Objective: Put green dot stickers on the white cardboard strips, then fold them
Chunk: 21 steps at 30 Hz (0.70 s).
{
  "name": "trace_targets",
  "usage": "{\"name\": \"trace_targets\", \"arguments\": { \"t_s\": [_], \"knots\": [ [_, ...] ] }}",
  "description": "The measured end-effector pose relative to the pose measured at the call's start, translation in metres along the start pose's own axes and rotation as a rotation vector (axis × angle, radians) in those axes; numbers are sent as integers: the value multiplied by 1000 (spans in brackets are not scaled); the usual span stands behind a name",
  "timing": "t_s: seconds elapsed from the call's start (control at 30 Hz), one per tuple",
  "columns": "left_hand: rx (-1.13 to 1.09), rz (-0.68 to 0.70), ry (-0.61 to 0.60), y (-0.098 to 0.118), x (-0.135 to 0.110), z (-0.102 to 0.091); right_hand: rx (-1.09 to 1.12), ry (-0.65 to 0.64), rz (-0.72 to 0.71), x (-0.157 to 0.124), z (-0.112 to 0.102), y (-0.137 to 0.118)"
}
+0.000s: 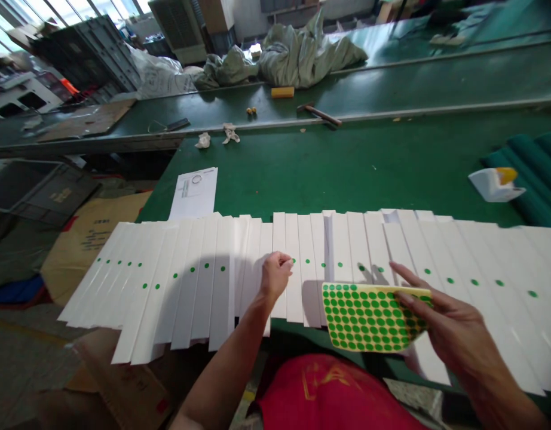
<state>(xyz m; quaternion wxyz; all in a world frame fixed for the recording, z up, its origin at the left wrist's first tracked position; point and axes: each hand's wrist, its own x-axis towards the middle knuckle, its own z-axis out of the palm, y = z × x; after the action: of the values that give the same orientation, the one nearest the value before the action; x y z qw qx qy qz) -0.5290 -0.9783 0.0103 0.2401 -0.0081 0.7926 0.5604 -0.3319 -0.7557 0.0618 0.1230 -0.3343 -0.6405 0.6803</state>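
Note:
A long row of narrow white boxes (222, 310) lies side by side, many with one round green sticker on top. My left hand (276, 276) is over the middle of the row, fingers pinched together. Its fingertips are beside a green dot sticker (294, 260) on one box; whatever they pinch is hidden. In my right hand (455, 322) is a yellow-backed sheet of green dot stickers (369, 319), gripped at its right end between thumb and fingers. The sheet is tilted above the boxes, and one finger points out over it.
A printed paper (195, 191) lies behind the boxes on the green table (347, 167). Farther back are a hammer (320, 113), a yellow block (282, 92) and grey-green cloth (297, 57). A white tape dispenser (495, 184) is at right; a grey crate (37, 191) stands at left.

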Motion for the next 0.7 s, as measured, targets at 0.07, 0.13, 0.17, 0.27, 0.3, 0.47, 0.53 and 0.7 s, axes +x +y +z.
{"name": "trace_targets", "arguments": {
  "t_s": [0.07, 0.13, 0.17, 0.27, 0.3, 0.47, 0.53, 0.7],
  "knots": [
    [35, -40, 39, -2, 7, -20, 61, -24, 106, -1, 4, -9],
    [69, -70, 39, -4, 14, -29, 117, -72, 172, 0, 11, -12],
    [90, -83, 41, -6, 17, -30, 140, -97, 186, 1, 15, -12],
    [160, -95, 72, -15, 26, -24, 182, -149, 210, 3, 28, -9],
    [185, -93, 87, -18, 29, -22, 186, -161, 215, 4, 31, -7],
    [304, -73, 146, -28, 35, -18, 178, -196, 177, 7, 40, -5],
    [347, -59, 159, -28, 35, -19, 167, -219, 177, 8, 41, -4],
    [458, -12, 193, -22, 31, -17, 171, -288, 208, 11, 43, 4]
  ]
}}
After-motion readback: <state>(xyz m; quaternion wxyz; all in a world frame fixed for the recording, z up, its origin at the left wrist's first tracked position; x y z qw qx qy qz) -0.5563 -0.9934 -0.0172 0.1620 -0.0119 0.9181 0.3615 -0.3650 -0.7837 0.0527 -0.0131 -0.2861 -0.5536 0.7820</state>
